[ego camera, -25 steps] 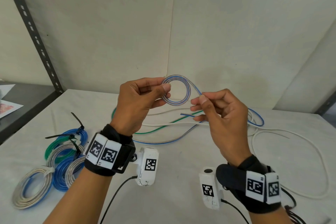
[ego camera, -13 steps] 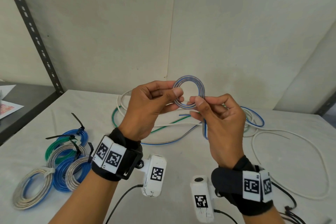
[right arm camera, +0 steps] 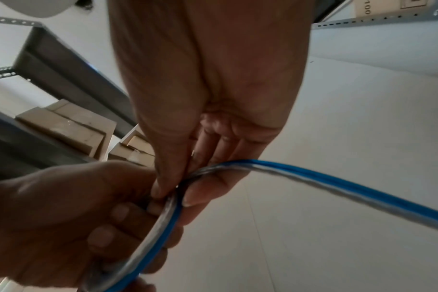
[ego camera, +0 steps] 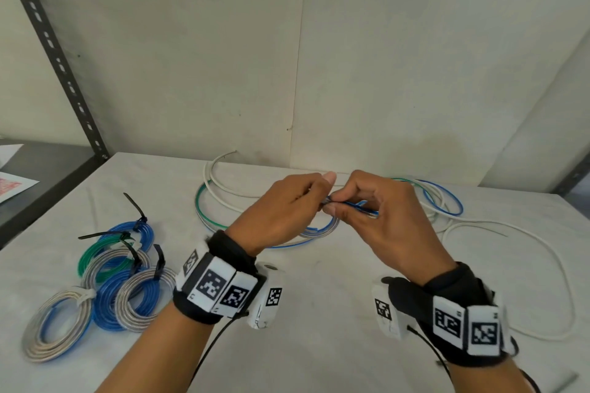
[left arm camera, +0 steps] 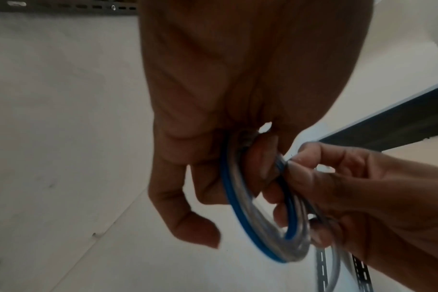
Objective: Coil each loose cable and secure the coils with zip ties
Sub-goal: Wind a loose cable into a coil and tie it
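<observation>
Both the left hand (ego camera: 281, 214) and right hand (ego camera: 383, 220) pinch a small blue-and-clear cable coil (left arm camera: 258, 213) above the white bench (ego camera: 319, 344), against pale walls.

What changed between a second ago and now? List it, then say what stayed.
Both hands came down toward the table and closed together. The small blue-and-clear coil, earlier upright and facing the camera, now lies nearly hidden between the left hand and right hand, which both grip it. The tied coils and loose cables stayed put.
</observation>
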